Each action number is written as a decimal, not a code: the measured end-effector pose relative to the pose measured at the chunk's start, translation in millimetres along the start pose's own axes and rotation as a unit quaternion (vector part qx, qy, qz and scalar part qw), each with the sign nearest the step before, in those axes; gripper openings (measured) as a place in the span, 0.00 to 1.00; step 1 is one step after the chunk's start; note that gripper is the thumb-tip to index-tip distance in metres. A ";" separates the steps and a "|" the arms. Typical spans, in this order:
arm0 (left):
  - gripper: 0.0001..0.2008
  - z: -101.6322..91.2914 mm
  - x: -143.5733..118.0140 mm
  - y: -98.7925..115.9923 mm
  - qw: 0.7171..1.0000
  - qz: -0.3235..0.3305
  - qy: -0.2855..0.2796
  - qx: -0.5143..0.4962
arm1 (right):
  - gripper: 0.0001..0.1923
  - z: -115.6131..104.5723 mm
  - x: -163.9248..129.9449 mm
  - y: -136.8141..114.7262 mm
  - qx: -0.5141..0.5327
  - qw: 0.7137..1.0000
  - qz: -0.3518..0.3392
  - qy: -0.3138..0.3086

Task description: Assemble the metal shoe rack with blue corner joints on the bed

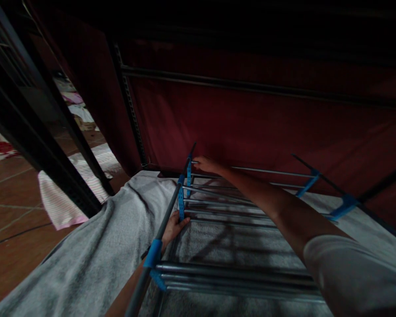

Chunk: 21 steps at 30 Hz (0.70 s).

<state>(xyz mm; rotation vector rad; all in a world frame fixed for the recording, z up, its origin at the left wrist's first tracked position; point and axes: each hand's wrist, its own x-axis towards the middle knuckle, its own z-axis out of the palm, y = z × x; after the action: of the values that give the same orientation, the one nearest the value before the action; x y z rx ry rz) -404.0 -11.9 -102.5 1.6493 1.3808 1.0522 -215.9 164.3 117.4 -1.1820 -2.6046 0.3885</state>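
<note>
Metal rack (237, 271) stands on grey cloth (119, 233), reaching toward its far edge; the right hand (204, 164) pinches a rod (270, 171), the left hand (174, 227) touches a blue bracket (181, 200), grip unclear.

wide gap between near rods (237, 270) and far rods (218, 194), red curtain (244, 119) blocking behind

A short, loose, pale grey sleeve (359, 273) with a plain, rounded hem covers the right upper arm, the left wrist wears what seems, in this dim light, a narrow dark band (145, 253), and both forearms are bare.
</note>
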 end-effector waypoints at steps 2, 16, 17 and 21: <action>0.24 -0.1 -0.6 1.2 1.000 0.000 -0.001 -0.008 | 0.12 1.9 2.2 1.9 0.010 1.000 -0.003 0.004; 0.21 -1.1 0.7 8.5 1.000 -0.006 0.005 0.021 | 0.22 -11.0 -23.3 -9.7 0.021 0.999 0.014 0.044; 0.20 -0.8 0.1 9.5 1.000 -0.007 0.004 0.024 | 0.24 -14.2 -31.1 -9.1 0.016 0.998 0.015 0.063; 0.20 0.1 -2.7 14.6 1.000 -0.009 0.004 0.008 | 0.21 -33.8 -76.2 -4.8 0.010 0.992 -0.022 0.128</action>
<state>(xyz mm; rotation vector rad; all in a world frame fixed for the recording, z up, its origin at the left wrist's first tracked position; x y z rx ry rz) -398.4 -16.9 -89.6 1.6426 1.4106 1.0411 -159.3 107.8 141.4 -1.0885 -2.3958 0.2359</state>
